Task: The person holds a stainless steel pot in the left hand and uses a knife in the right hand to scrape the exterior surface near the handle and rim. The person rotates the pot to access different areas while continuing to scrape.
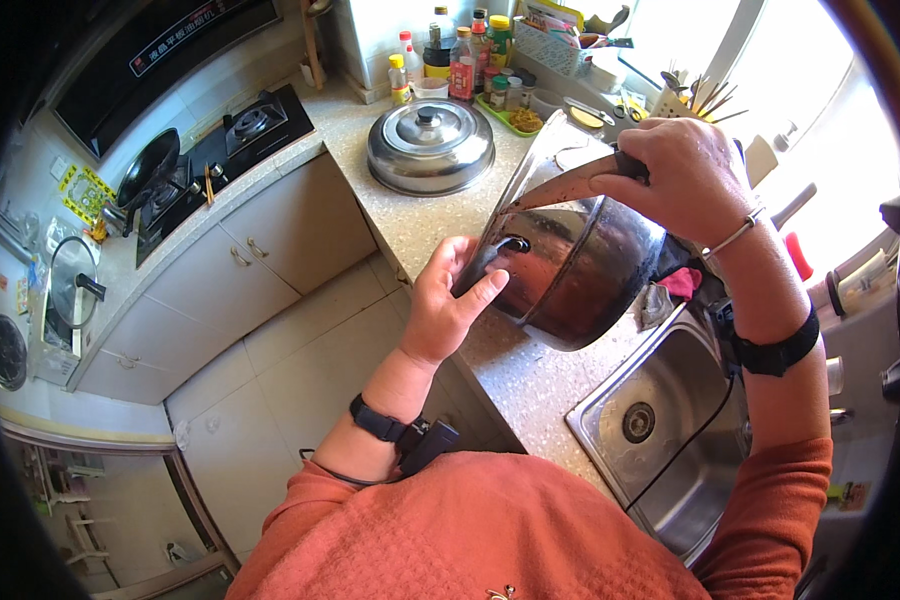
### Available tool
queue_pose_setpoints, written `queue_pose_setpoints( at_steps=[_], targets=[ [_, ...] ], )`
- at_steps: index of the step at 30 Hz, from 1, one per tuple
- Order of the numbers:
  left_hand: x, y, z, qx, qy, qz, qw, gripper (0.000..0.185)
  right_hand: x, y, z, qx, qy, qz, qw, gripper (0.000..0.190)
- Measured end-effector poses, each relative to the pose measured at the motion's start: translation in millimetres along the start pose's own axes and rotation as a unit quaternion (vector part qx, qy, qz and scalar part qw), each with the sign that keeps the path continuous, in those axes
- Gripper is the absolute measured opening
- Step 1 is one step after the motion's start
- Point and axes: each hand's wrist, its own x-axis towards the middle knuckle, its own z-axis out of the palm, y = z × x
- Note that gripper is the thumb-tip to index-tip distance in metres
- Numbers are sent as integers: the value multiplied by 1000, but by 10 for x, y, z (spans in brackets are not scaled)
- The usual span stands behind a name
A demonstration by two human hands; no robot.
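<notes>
A large stainless-steel pot [570, 277] is tilted over the counter, its rim towards the upper left and its dark, stained base towards the sink. My left hand [450, 300] grips the pot's black side handle [476, 270]. In my right hand [675, 169] is the dark handle of a knife with a brown-spotted blade [559, 185]. Its pointed tip reaches the pot's outer wall just below the rim, above the side handle. A domed steel lid [429, 150] with a black knob lies on the counter beyond the pot.
The steel sink [667, 442] is at the near right, with a cable hanging across it. Cloths [679, 283] lie by its corner. Sauce bottles [461, 64] and spice jars [506, 94] line the back. A wok [150, 165] sits on the gas hob [229, 157] at left.
</notes>
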Motion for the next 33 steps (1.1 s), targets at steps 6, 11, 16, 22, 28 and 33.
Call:
queue_pose_setpoints(
  at_steps=[6, 11, 16, 22, 28, 33],
  targets=[
    [7, -31, -11, 72, 14, 16, 997, 28, 1, -63, -26, -16, -38, 15, 999, 54],
    [5, -72, -30, 111, 28, 25, 993, 30, -35, -101, -15, -14, -19, 2, 1000, 52],
    [21, -89, -8, 95, 34, 33, 994, 33, -67, -139, -23, -19, -7, 9, 1000, 54],
    [28, -61, 7, 105, 36, 37, 993, 34, 13, -94, -52, -40, 2, -28, 999, 55],
    [49, -57, -17, 120, 34, 33, 992, 37, -25, -114, -16, -16, -52, 23, 998, 50],
    [45, -115, 16, 64, 36, 52, 996, 42, -45, -134, -45, -28, -52, 21, 998, 49]
  ],
)
